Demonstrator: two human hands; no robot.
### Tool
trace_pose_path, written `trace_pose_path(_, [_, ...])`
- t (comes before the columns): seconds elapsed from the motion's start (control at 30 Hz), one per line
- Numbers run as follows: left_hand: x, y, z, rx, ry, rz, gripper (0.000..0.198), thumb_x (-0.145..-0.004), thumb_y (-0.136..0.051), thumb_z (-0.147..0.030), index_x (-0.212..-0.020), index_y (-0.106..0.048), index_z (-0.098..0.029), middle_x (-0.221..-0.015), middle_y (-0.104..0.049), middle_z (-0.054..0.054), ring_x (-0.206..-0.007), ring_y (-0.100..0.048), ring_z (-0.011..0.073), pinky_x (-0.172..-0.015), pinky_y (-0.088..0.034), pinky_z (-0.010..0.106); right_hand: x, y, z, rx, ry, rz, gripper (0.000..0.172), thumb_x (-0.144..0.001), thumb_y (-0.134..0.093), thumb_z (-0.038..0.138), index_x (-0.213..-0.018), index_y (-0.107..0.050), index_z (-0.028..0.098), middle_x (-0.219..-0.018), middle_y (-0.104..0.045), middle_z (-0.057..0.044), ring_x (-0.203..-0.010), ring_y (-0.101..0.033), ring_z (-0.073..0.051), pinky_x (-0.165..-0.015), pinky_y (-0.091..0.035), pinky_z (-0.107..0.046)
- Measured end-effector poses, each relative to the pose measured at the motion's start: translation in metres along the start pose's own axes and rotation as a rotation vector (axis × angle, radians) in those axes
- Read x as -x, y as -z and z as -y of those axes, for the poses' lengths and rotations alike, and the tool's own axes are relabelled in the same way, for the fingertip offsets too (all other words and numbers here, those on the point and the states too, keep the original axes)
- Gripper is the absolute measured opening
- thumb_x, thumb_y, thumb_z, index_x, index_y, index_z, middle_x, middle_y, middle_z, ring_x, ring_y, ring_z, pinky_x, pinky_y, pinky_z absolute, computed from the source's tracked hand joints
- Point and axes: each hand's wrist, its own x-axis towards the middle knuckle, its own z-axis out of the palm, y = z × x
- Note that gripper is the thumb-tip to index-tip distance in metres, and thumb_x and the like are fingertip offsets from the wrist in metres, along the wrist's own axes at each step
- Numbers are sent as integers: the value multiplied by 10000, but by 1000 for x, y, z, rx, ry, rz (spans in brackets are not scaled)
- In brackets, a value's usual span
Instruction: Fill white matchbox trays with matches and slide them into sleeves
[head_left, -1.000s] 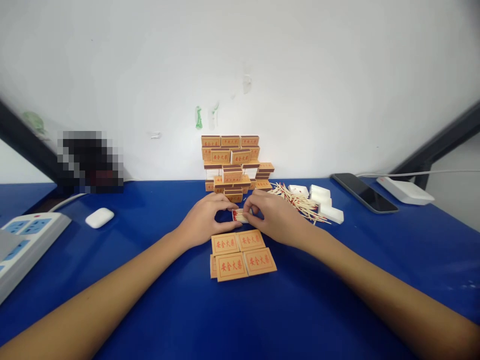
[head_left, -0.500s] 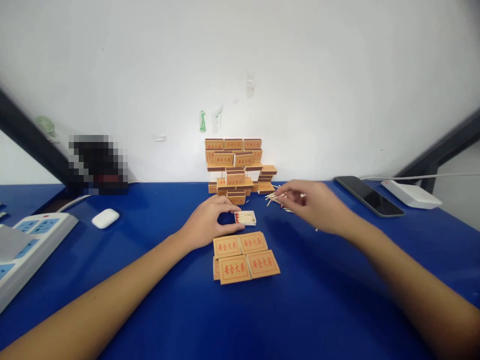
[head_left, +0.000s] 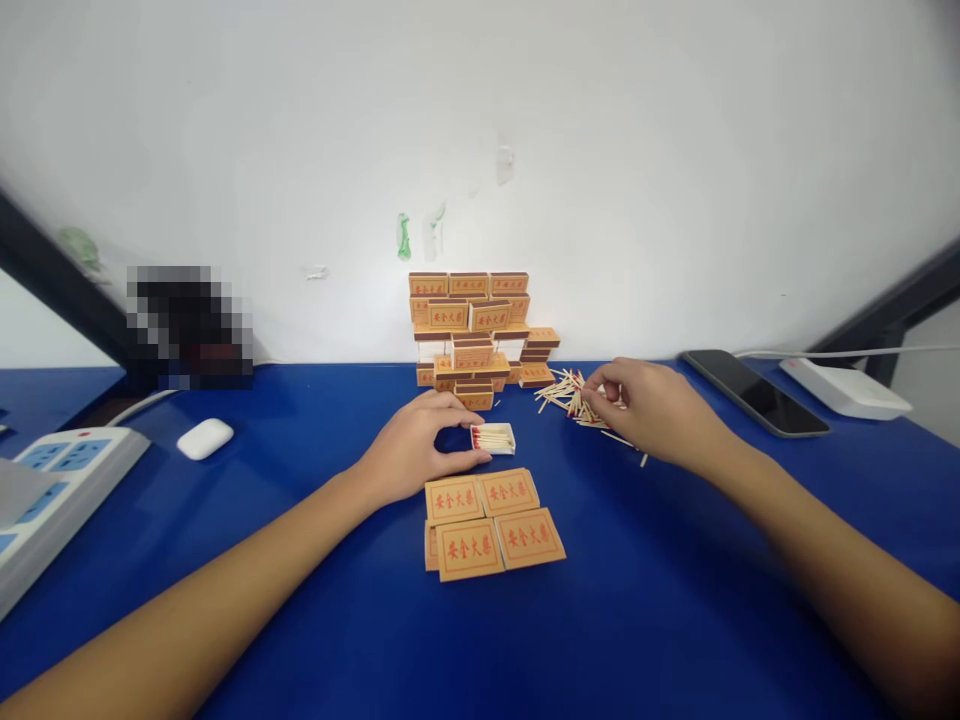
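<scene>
A hand could be passed between the flat matchboxes point(head_left: 470, 550) and the right arm point(head_left: 810, 530); toward the desk point(head_left: 637, 610)'s rear edge, passage is barred by stacked matchboxes point(head_left: 471, 350) and loose matches point(head_left: 568, 393).

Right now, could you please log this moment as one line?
left hand: holding white tray, matches inside | right hand: at loose matches | matchbox stack: behind tray | phone: right of loose matches

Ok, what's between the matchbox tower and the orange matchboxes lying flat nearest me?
In the head view, a white tray of matches lies there on the blue table, your left hand holding its left end.
</scene>
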Motion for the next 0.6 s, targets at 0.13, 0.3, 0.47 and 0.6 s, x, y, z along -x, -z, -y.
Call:
trace_pose_path(0.13, [0,1,0,-3,5,4,338,-901,-825,-441,-1163,-772,-234,-1110,-755,55,-1025,-687,242,-919,-560,424,0,-4,-3,11,33,-4,254,-957,-556,359,-843,-737,221,-821,-692,-71,-696,-621,-211,-632,-434,-340])
trace_pose_path(0.3, [0,1,-1,-4,5,9,345,-900,-826,-445,-1150,-774,-214,-1094,-758,68,-1013,-686,250,-906,-560,429,-6,-4,-12,-97,202,51,309,-985,-528,340,-1110,-786,224,-997,-677,-88,-671,-618,-171,-689,-504,-345])
trace_pose_path(0.47, [0,0,-1,-5,4,7,355,-898,-830,-441,-1157,-774,-205,-1093,-759,67,-1010,-680,245,-904,-554,415,-13,-3,-21,-109,309,121,307,-996,-515,320,-1091,-797,242,-1054,-706,-100,-780,-674,-200,-726,-528,-355])
trace_pose_path(0.6, [0,0,0,-6,0,8,358,-901,-828,-442,-1167,-771,-208,-1103,-759,66,-1018,-683,243,-911,-552,410,-14,0,-26,-69,368,119,289,-994,-516,283,-1035,-801,247,-1035,-702,-108,-843,-697,-231,-740,-537,-365])
